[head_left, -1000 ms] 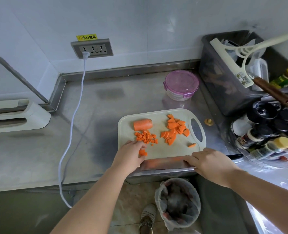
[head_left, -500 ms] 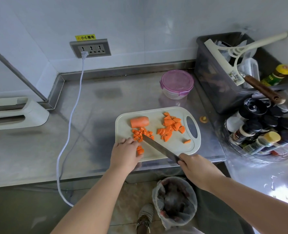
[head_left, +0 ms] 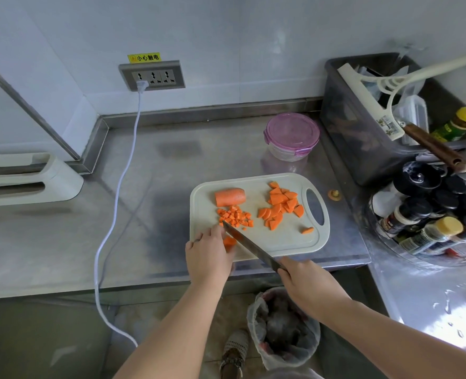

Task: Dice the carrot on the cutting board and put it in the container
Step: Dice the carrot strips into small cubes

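A pale cutting board [head_left: 286, 242] lies on the steel counter. On it sit a carrot stub [head_left: 229, 196], a pile of small diced carrot [head_left: 236, 216], a pile of larger carrot slices [head_left: 279, 207] and one stray slice [head_left: 307, 230]. My left hand [head_left: 210, 255] holds a few carrot pieces [head_left: 229, 241] down at the board's near left edge. My right hand [head_left: 305, 283] grips the handle of a knife [head_left: 249, 246]; its blade slants up-left, tip just beside the left fingers and the dice pile. A lidded round container [head_left: 292, 135] with a pink lid stands behind the board.
A dark bin [head_left: 363, 149] with a squeegee and bottles sits at the back right. Spice jars [head_left: 431, 214] crowd the right. A white cable [head_left: 117, 187] runs from the wall socket [head_left: 152, 76] across the counter. A lined waste bin [head_left: 283, 326] stands on the floor below.
One second ago the knife lay flat along the board's near edge under my right hand. It has since been lifted by its handle, and the blade now slants to the carrot under my left fingers.
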### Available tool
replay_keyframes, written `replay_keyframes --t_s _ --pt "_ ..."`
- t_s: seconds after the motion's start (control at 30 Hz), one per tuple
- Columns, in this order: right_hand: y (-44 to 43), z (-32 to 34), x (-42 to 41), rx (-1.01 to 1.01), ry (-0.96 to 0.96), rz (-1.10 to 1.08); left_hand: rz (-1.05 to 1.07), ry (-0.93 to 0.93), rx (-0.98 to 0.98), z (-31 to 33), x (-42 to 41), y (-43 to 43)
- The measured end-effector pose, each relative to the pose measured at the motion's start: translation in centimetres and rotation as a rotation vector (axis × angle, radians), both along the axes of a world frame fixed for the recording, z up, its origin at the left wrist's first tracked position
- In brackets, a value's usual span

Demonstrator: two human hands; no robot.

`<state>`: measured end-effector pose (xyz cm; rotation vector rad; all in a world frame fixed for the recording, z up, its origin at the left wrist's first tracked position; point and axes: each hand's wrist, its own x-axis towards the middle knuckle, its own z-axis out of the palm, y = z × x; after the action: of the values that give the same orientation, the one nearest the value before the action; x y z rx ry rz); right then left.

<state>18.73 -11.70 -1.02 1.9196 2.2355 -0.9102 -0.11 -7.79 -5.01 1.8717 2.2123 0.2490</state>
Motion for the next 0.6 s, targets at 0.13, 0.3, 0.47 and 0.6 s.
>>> replay_keyframes --t_s 0.13,0.3,0.47,0.6 --pt "-0.2 0.0 -0.1 -0.020 -0.014 -0.002 0.014 -0.001 0.042 -0.2 -1.0 -1.1" --pt "-0.5 -0.1 -0.5 -0.024 -0.050 0.014 0.035 -0.036 0.001 -0.4 -1.1 -1.4" --pt "-0.4 0.2 -0.5 -0.010 -0.065 0.012 0.087 -0.102 -0.007 -0.6 -0.8 -1.1" --pt "-0.4 0.3 -0.5 0.013 -0.064 0.019 0.116 -0.130 -0.007 -0.6 -0.7 -1.1"
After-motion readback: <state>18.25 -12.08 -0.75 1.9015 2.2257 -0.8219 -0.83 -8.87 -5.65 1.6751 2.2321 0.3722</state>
